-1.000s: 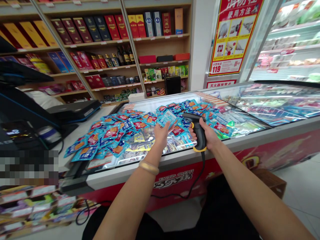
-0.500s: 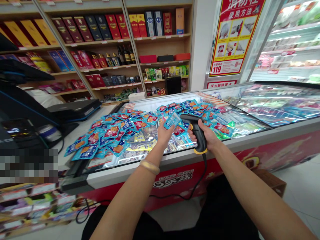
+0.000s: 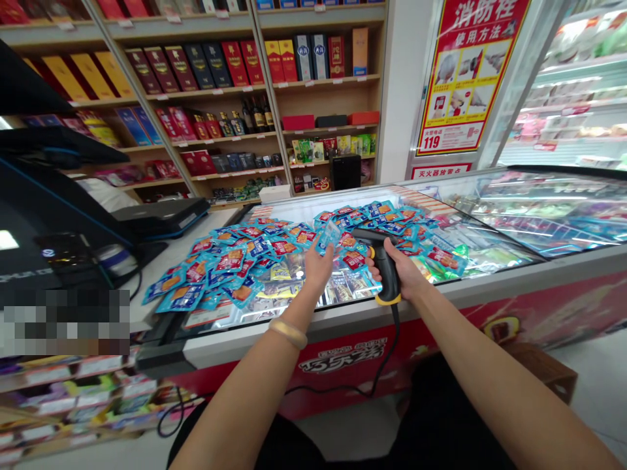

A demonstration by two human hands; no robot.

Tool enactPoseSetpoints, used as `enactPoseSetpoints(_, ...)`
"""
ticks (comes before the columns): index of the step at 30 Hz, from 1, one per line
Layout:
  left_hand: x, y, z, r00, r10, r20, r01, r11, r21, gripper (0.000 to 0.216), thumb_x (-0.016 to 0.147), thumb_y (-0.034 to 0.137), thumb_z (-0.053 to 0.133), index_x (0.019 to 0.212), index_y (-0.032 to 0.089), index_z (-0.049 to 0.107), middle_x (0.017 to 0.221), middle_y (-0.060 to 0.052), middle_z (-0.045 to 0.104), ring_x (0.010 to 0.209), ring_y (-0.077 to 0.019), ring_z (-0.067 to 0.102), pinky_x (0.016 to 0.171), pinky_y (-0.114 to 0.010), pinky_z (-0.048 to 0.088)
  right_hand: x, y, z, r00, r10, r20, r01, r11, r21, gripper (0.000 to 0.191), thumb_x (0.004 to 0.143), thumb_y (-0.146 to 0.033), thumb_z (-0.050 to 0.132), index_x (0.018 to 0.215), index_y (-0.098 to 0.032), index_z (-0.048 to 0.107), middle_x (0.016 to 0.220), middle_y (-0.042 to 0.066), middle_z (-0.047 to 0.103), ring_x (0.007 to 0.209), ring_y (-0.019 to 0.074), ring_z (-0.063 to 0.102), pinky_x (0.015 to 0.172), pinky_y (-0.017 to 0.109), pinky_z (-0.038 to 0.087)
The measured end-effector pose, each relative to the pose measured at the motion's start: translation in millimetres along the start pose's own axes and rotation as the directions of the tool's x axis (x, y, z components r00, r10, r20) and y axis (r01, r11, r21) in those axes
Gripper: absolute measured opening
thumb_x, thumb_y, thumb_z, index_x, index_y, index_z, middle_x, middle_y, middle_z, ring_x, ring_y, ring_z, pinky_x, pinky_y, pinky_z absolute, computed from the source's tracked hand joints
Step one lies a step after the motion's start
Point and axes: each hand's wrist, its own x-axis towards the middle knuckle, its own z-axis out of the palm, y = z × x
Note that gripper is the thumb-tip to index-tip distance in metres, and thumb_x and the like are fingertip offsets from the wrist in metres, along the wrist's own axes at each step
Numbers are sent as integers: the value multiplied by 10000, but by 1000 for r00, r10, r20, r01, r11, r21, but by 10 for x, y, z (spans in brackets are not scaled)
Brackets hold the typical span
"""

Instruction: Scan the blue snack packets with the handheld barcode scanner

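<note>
My left hand (image 3: 318, 266) pinches a small light-blue snack packet (image 3: 329, 235) and holds it up above the glass lid of a chest freezer (image 3: 343, 323). My right hand (image 3: 402, 269) is wrapped round the handle of a black barcode scanner (image 3: 379, 258) with a yellow base, its head pointing left at the packet. A cable hangs from the scanner down the freezer's front. Many blue and red snack packets (image 3: 230, 261) lie spread over the lid, left of and behind both hands. A pale bangle sits on my left wrist.
A black till screen and printer (image 3: 161, 219) stand at the left on a white counter. Wooden shelves of boxed goods (image 3: 235, 98) fill the back wall. A second glass-topped freezer (image 3: 548, 209) extends right. A cardboard box (image 3: 539, 365) sits on the floor at right.
My left hand has tilted the packet upright and drawn it closer to the scanner head. The view has shifted slightly, so everything sits a little lower in the picture.
</note>
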Motion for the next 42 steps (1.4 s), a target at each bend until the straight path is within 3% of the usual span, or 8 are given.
enactPoseSetpoints(3,124,137,-437,980,177,-93,-140,938,318,410,880,300,518,1273,205,585,1051,-69,719,1030,-233,681,923,-401,544,113,131,231,997,53,48,-54,998,27,376,880,-543,583,827,-171,606,650,13,572,497,90,500,422,174,438)
enactPoseSetpoints(7,240,398,-1108,901,418,-118,-187,618,763,430,912,236,397,1294,189,590,1269,-120,631,1235,-242,555,1089,-407,412,275,346,586,988,126,86,-130,990,48,371,909,-524,549,831,-166,606,639,17,577,481,92,500,413,182,438)
enactPoseSetpoints(11,177,493,-1507,949,284,-134,68,232,970,520,902,428,466,1354,184,549,1456,-203,468,1362,-383,416,1121,-591,294,365,507,808,974,186,128,-190,982,16,375,914,-524,541,833,-165,609,624,17,575,463,101,499,407,199,439)
enactPoseSetpoints(16,36,377,-1608,990,140,-2,10,-59,998,671,906,539,431,1481,196,393,1581,-179,301,1470,-419,196,1138,-692,89,374,533,819,972,196,126,-202,979,34,373,925,-517,526,838,-166,616,614,14,571,461,96,494,407,189,442)
enactPoseSetpoints(22,34,397,-1533,981,191,23,-10,-72,997,688,924,544,386,1514,196,327,1614,-163,218,1492,-400,128,1155,-665,105,351,480,783,975,201,97,-211,972,102,452,988,-491,394,776,-147,597,600,19,542,456,83,483,399,168,439)
enactPoseSetpoints(31,7,357,-1334,985,161,68,-61,-48,997,722,924,556,405,1537,202,265,1625,-156,182,1500,-391,89,1173,-636,109,181,215,359,994,85,61,-90,993,79,383,895,-544,561,821,-171,602,634,11,569,473,83,487,413,166,448)
enactPoseSetpoints(36,-28,305,-810,956,190,225,-246,92,965,717,890,501,526,1499,176,330,1589,-175,284,1490,-358,184,1183,-562,205,9,-99,-52,995,-14,-100,19,998,59,359,909,-534,534,860,-185,609,654,26,592,478,105,499,399,189,447)
enactPoseSetpoints(42,-174,143,69,894,18,448,-433,295,852,765,871,520,571,1456,80,349,1487,-227,432,1390,-299,412,1121,-385,361,-81,-178,-205,987,-17,-158,28,997,68,363,936,-523,481,889,-183,597,656,32,601,463,105,504,393,188,444)
